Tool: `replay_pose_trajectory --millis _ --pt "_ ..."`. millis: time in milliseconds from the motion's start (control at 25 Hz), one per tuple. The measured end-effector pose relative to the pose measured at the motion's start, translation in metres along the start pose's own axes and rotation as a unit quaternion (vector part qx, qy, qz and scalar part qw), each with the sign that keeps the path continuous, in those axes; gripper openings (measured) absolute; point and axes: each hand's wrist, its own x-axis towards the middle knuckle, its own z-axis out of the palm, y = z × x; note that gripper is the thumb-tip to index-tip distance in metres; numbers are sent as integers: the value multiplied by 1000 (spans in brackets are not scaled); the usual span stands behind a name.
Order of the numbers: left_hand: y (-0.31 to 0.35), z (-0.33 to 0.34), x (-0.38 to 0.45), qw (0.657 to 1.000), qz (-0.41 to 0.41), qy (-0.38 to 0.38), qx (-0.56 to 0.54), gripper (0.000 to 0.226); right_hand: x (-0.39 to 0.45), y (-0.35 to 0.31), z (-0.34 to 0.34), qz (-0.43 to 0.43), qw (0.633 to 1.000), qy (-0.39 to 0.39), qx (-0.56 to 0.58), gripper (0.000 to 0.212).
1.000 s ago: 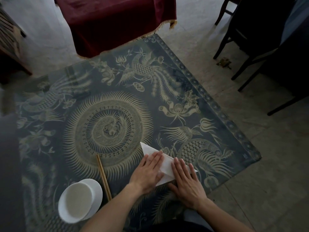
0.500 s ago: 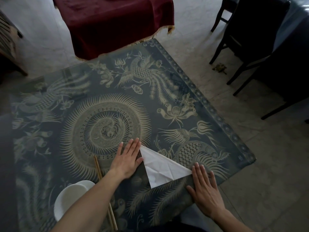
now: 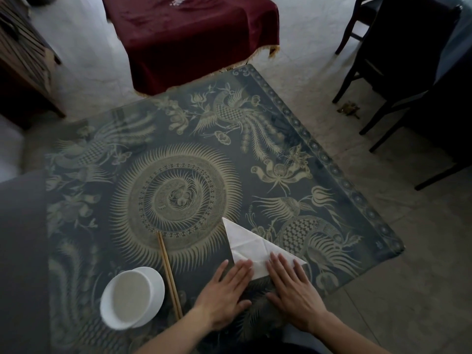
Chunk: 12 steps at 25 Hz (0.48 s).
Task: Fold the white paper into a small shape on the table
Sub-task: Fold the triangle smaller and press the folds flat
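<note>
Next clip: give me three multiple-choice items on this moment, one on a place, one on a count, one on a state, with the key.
1. The white bowl sits:
A. left of the chopsticks
B. on the white paper
C. at the table's far edge

2. Chopsticks on the table:
A. one
B. two
C. four

3. The hands are:
A. raised in the air
B. flat on the paper's near edge
C. gripping the bowl

Key: 1 A, the bowl lies left of the sticks. 2 B, one pair lies side by side. 3 B, the left hand and right hand press down with straight fingers.
</note>
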Motion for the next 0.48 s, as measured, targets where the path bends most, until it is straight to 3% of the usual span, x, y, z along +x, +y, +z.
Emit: replay_pose_trajectory --millis 240,480 --pt "-19 9 -35 1000 17 -11 6 67 -15 23 -1 63 998 -17 17 64" --pt "-37 2 -25 991 88 91 35 50 -19 27 -4 79 996 -27 7 63"
